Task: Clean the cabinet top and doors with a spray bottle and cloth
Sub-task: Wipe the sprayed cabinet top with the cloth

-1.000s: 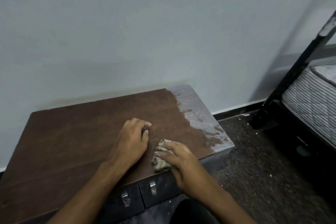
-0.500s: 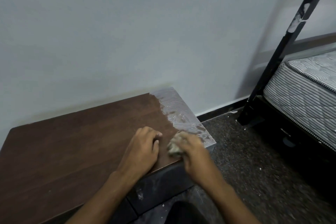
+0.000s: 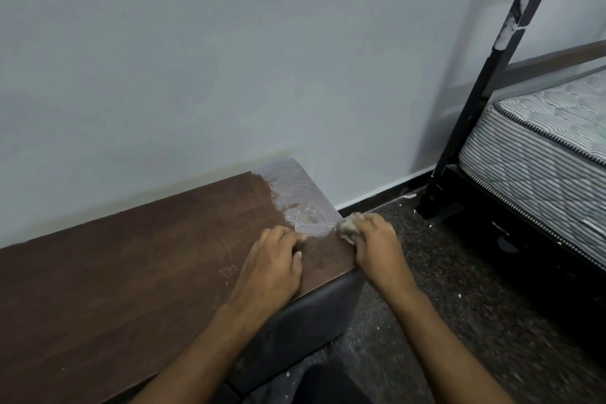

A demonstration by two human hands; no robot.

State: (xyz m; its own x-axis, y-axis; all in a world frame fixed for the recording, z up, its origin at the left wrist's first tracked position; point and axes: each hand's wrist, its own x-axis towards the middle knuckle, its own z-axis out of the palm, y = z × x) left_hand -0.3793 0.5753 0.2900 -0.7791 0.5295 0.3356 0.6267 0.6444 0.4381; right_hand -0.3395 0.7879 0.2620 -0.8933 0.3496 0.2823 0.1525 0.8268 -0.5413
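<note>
In the head view, the person looks down on a low cabinet [image 3: 137, 272] set against a pale wall [image 3: 229, 59]. Its brown wood-grain surface [image 3: 114, 272] runs from the lower left of the frame to its right end near the middle. The far right corner of the surface is covered by a whitish, smeared film [image 3: 301, 203] with curved wipe marks in it; the rest of the top is dark and bare, apart from a few faint scratches near the front edge.

The right hand [image 3: 375, 241] sits at the right edge of the surface, fingers curled and clamped on a crumpled, greyish cloth [image 3: 347, 227]. The cloth touches the surface at the near border of the film, right at the cabinet's edge. The left hand [image 3: 272, 264] rests on the brown top just beside the right hand, palm down with the fingers bent under at the knuckles and holding nothing; its fingertips lie at the near edge of the film.

The cabinet's dark front face [image 3: 311, 315] shows below the left wrist. To the right lies a dark speckled floor [image 3: 459, 289] with white flecks. A black bed frame [image 3: 475, 92] stands on it, carrying a striped mattress [image 3: 541, 147].
</note>
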